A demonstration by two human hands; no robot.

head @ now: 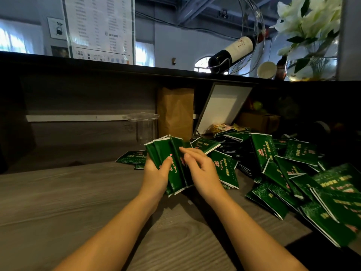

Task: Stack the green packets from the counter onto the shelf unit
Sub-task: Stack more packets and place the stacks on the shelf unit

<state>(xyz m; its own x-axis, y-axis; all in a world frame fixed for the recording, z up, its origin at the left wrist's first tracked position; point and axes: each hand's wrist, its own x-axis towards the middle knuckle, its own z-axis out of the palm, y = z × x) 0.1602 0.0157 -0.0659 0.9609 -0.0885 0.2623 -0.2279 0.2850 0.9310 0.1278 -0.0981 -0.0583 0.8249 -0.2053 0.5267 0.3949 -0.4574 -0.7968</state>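
Green packets (172, 163): fanned bunch held above the bench (78, 202), probably getting squared up
Left hand (156, 173): clenched on the bunch
Right hand (201, 169): fingers nudging edges, also grasping
Pile (293, 173): loose, right side

A fanned bunch of green packets (172, 165) with white edges and pink marks stands upright above the wooden counter (78, 202), while many more packets (293, 173) lie in a loose heap on its right part.

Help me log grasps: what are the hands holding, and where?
Left hand grips a fanned bundle of green packets by its lower left edge; right hand touches its right side.
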